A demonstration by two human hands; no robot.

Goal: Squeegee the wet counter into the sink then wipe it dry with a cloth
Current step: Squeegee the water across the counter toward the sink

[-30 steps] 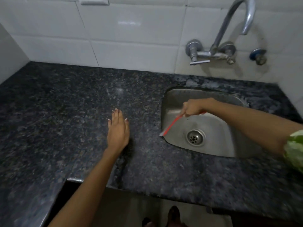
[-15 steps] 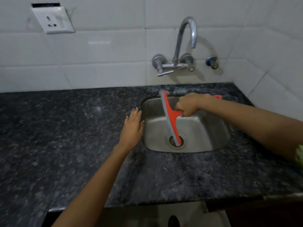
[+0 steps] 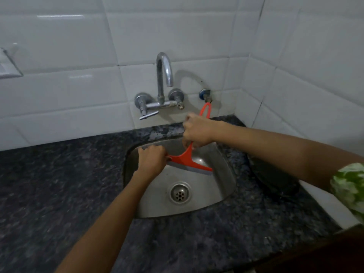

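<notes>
Dark granite counter [image 3: 59, 194], steel sink [image 3: 222, 186] at back right corner. Red squeegee [image 3: 187, 157] held over the sink: right hand [image 3: 197, 132] closed on handle, left hand [image 3: 150, 159] gripping blade's left end. Probably light, stiff plastic, wet-slippery; hold by handle.

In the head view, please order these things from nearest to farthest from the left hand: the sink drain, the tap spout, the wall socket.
From the left hand:
1. Sink drain, just below and to its right, in the basin.
2. Tap spout, above it on the tiled wall.
3. Wall socket, far to the left at the picture's edge.
</notes>
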